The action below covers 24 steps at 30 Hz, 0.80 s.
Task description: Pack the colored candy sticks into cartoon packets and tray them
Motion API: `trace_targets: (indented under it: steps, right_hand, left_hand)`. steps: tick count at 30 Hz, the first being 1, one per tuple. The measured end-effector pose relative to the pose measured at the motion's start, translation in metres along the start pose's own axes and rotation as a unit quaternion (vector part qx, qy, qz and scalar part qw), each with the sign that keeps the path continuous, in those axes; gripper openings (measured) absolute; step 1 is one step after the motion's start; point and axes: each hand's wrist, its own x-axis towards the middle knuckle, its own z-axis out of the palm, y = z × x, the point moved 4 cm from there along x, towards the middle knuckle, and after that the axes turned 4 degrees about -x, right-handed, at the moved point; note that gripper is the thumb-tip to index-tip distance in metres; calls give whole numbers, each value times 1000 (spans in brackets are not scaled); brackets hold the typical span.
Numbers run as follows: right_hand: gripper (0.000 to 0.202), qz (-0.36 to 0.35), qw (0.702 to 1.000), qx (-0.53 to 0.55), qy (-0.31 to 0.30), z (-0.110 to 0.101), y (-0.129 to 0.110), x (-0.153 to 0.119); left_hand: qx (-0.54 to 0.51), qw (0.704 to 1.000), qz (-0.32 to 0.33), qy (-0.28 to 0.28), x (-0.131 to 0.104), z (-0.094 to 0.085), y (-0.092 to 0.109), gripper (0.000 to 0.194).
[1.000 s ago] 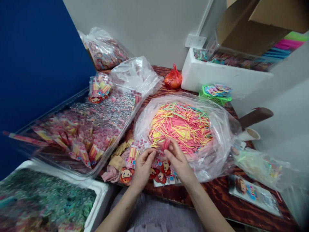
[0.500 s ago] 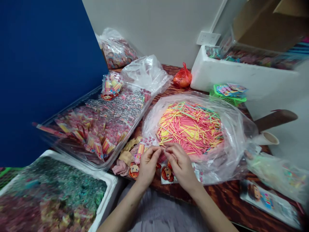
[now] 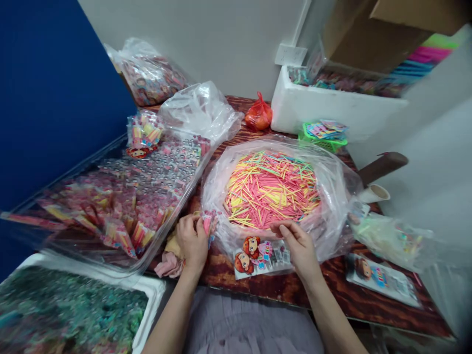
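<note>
My left hand (image 3: 192, 241) is curled at the table's near left, its fingers closed on a small clear packet of pink and yellow sticks (image 3: 209, 223). Its palm side is mostly hidden. In front of the big pile, my right hand (image 3: 297, 246) hovers with thumb and fingers slightly apart, and I see nothing between them. Printed plastic bags with red-haired cartoon figures (image 3: 254, 255) lie between the two hands. Just beyond, loose pink, yellow and green sticks (image 3: 273, 191) fill a wide-open clear plastic bag (image 3: 335, 206).
At left, a clear tray (image 3: 195, 189) holds many filled packets. A foam box (image 3: 153, 295) stands below it. Crumpled cloth-like scraps (image 3: 170, 263) lie beside my left hand. Farther back are a red bag (image 3: 259, 115) and a green basket (image 3: 328, 143). Another printed bag (image 3: 383, 280) lies at right.
My hands, fingertips close together before, have parted. The left has moved left onto the small packet; the right has drawn right, uncovering the printed bags. The view has swung to the right.
</note>
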Motion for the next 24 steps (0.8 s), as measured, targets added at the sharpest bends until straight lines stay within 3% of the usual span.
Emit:
trace_targets:
  steps: [5, 9, 10, 12, 14, 17, 22, 24]
  right_hand:
    - [23, 23, 997, 3, 71, -38, 20, -6]
    - [24, 27, 994, -26, 100, -57, 32, -6]
    - [24, 21, 994, -44, 97, -58, 34, -4]
    - [23, -2, 992, -93, 83, -57, 34, 3]
    - [21, -40, 984, -156, 72, -54, 33, 14]
    - [19, -95, 961, -249, 67, -51, 31, 30]
    - [17, -124, 952, -278, 23, -49, 28, 44]
    - [16, -112, 964, -240, 9, -50, 25, 43]
  left_hand:
    - [6, 1000, 4, -10, 11, -4, 8, 26]
    - [16, 996, 83, -35, -15, -8, 52, 39]
    - [-14, 990, 126, -65, -26, -3, 68, 34]
    - [-55, 954, 220, -194, -51, 19, 98, 27]
    - [-32, 922, 256, -290, -71, 43, 116, 34]
    - [21, 907, 267, -325, -81, 67, 123, 49]
    - [25, 915, 266, -302, -70, 70, 117, 10]
    - [4, 921, 262, -288, -65, 67, 114, 11]
